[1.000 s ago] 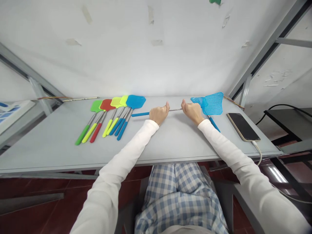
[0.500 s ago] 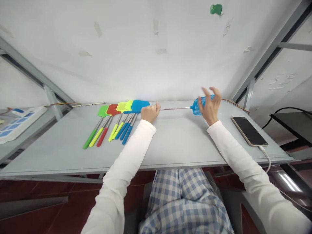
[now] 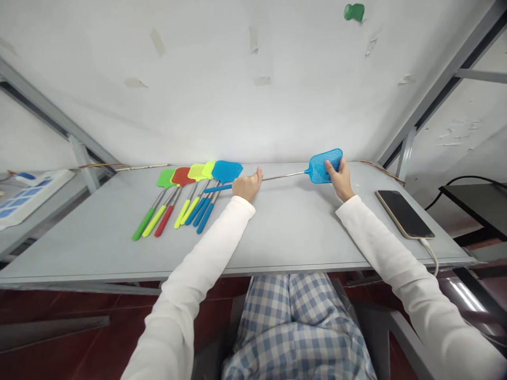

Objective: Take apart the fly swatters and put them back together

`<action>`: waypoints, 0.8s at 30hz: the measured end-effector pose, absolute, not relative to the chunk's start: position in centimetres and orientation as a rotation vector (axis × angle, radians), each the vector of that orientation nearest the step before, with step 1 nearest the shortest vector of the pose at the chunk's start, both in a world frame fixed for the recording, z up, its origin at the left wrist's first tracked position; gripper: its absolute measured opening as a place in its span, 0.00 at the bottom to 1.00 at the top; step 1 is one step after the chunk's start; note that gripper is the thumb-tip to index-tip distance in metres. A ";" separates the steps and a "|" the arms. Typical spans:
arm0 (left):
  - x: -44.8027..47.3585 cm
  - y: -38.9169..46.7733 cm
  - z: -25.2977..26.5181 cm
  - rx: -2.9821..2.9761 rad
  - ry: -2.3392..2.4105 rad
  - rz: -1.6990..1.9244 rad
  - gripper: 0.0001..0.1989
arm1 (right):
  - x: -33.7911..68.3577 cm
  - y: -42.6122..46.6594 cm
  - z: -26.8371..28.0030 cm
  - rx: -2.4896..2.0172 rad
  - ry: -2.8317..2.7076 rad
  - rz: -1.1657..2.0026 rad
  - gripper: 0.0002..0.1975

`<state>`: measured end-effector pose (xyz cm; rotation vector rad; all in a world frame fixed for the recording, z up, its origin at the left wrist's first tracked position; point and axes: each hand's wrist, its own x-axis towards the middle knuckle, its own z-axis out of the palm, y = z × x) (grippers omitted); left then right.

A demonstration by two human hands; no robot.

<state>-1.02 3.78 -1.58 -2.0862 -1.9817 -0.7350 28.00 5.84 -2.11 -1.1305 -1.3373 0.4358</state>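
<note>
A blue fly swatter (image 3: 321, 164) with a thin metal shaft lies crosswise between my hands, above the grey table. My left hand (image 3: 246, 186) is closed around it where the blue handle meets the shaft. The handle end sticks out to the left, over the other swatters. At the swatter's right end, my right hand (image 3: 339, 177) grips the edge of the perforated head, thumb on the near face. Left of my hands lies a fanned row of fly swatters: green (image 3: 165, 178), red (image 3: 181, 176), yellow (image 3: 197, 171) and blue (image 3: 227, 170), handles toward me.
On the right side of the table (image 3: 285, 237) lies a phone (image 3: 404, 214) with a white cable (image 3: 430, 250) plugged in. A white wall rises behind the table, with grey metal frame posts at both sides. A white-and-blue object (image 3: 31, 195) rests on a surface at far left.
My right hand has gone from spread fingers over the swatter head to gripping its right edge. The head now tilts up, and the handle end shows more clearly left of my left hand.
</note>
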 end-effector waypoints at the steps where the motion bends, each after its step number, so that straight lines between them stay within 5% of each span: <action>1: -0.8 3.6 -1.6 -2.063 -2.008 -0.718 0.26 | 28.0 5.7 -2.0 -1.130 -1.344 0.430 0.28; 24: -5.6 4.5 0.2 -2.031 -2.049 -0.383 0.32 | 31.3 6.7 -2.3 -1.110 -1.293 0.351 0.29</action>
